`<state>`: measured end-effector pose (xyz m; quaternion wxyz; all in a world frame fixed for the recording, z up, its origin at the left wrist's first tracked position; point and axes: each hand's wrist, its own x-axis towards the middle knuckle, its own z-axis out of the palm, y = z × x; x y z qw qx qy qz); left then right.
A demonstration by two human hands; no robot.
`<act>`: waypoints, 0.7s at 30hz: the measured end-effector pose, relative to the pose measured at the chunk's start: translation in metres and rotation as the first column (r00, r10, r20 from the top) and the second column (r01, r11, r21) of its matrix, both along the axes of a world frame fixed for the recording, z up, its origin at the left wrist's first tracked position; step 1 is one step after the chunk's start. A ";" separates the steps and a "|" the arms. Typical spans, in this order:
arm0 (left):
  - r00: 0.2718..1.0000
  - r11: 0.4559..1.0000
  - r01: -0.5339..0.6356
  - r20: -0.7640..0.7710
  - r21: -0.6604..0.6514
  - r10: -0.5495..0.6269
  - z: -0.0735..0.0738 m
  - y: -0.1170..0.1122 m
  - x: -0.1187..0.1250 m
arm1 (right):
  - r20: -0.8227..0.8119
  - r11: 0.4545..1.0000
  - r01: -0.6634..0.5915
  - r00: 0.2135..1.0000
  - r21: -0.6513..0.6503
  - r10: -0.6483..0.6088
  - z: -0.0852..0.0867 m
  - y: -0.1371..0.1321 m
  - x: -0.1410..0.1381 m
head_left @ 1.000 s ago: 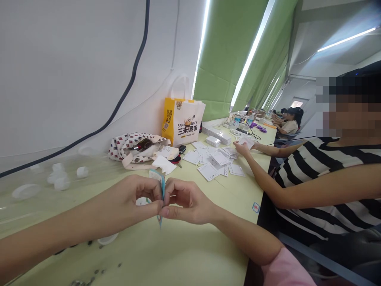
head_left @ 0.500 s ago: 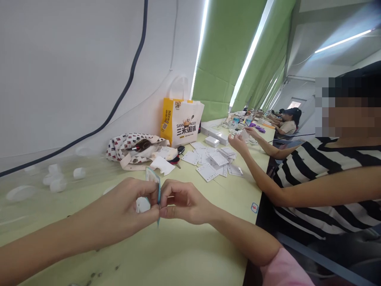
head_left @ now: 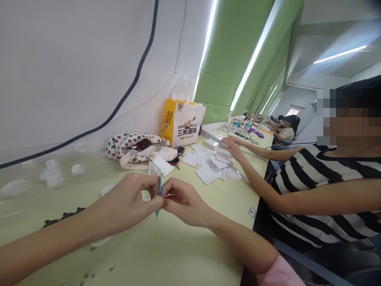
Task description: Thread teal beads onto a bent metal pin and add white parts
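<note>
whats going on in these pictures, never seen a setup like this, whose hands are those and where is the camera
There is no machine here. These are a person's own two bare hands, seen from a camera worn on their head, looking forward and down. The left hand pinches a small flat white-and-blue card, and the right hand sits close beside it. Both are above a long pale yellow-green table. Further along lie scattered white punched paper cards and a yellow-and-white paper carrier bag. On the right, a co-worker in a black-and-white striped top has a hand just by those cards.
</note>
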<state>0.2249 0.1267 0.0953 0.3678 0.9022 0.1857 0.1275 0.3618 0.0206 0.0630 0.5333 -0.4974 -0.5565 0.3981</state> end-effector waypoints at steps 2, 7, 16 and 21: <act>0.997 0.999 -0.030 -0.070 0.030 0.032 0.001 -0.002 0.002 | 0.075 0.999 0.049 0.996 0.010 -0.050 -0.002 0.000 -0.001; 0.993 0.999 -0.018 -0.113 0.046 0.023 0.002 -0.007 0.004 | 0.191 0.999 0.043 0.981 0.012 -0.045 0.000 -0.002 0.000; 0.994 0.997 0.045 -0.102 0.069 -0.038 0.002 -0.006 0.004 | 0.704 0.971 -0.039 0.696 0.235 -0.143 0.005 -0.009 -0.003; 0.995 0.998 0.045 -0.095 0.037 -0.041 0.007 -0.007 0.008 | 0.706 0.938 -0.022 0.664 0.346 -0.245 0.005 -0.008 -0.003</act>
